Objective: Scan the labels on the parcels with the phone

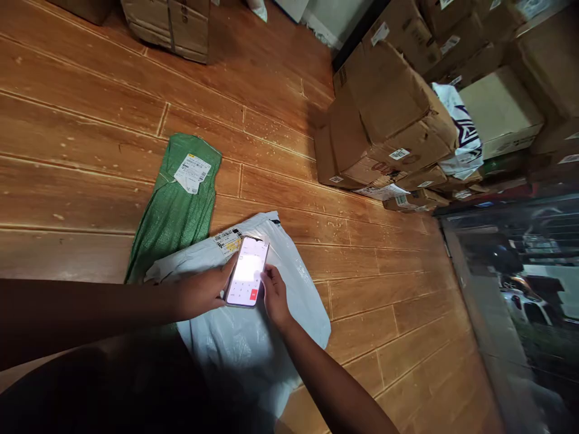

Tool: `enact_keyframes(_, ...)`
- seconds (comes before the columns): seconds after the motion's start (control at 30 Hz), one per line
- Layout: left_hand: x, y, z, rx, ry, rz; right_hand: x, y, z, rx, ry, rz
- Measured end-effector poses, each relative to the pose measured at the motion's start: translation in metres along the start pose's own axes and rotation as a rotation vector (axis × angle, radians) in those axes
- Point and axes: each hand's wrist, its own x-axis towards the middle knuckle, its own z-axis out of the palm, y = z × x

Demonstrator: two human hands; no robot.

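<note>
A lit smartphone (246,271) is held over a white plastic mailer bag (289,265), its screen showing a number keypad with a red key at the lower right. My left hand (205,291) grips the phone's left edge, fingers partly hidden beneath it. At the right edge, my right hand (275,295) is closed with its fingertips against the phone, near the keypad. A printed shipping label (227,242) lies on the bag just beyond the phone. Beside the bag on the left is a green woven package (185,208) with a white label (192,173).
Stacked cardboard boxes (384,114) stand at the upper right, with a white printed bag (461,132) among them. Another carton (167,27) sits at the upper left. The wood-plank floor (271,144) reaches a glass panel (511,289) on the right.
</note>
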Motion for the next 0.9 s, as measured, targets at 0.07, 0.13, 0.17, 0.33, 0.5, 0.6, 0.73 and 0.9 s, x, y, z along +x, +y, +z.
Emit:
enact_keyframes(0.07, 0.001, -0.006, 0.001, 0.164, 0.03, -0.016, 0.001, 0.002, -0.004, 0.004, -0.027, -0.011)
enact_keyframes(0.13, 0.002, -0.011, 0.0, 0.232, 0.009, -0.033, 0.001, 0.003, -0.007, 0.014, -0.064, -0.019)
enact_keyframes(0.17, 0.003, -0.011, 0.0, 0.235, -0.01, -0.041, 0.0, 0.004, -0.008, 0.021, -0.084, -0.02)
enact_keyframes(0.33, 0.004, -0.009, -0.002, 0.204, -0.021, -0.005, -0.002, 0.003, -0.011, 0.05, -0.149, -0.023)
enact_keyframes(0.5, 0.001, -0.007, -0.003, 0.181, -0.048, -0.032, -0.003, 0.003, -0.011, 0.045, -0.114, -0.025)
enact_keyframes(0.6, -0.002, -0.011, -0.003, 0.19, -0.069, -0.073, -0.005, 0.006, -0.009, 0.036, -0.064, -0.04)
enact_keyframes(0.73, -0.005, -0.021, -0.001, 0.19, -0.089, -0.048, -0.011, 0.008, -0.003, 0.012, -0.014, -0.064)
enact_keyframes(0.9, -0.007, -0.025, -0.001, 0.169, -0.087, -0.02, -0.014, 0.009, 0.004, -0.003, 0.075, -0.119)
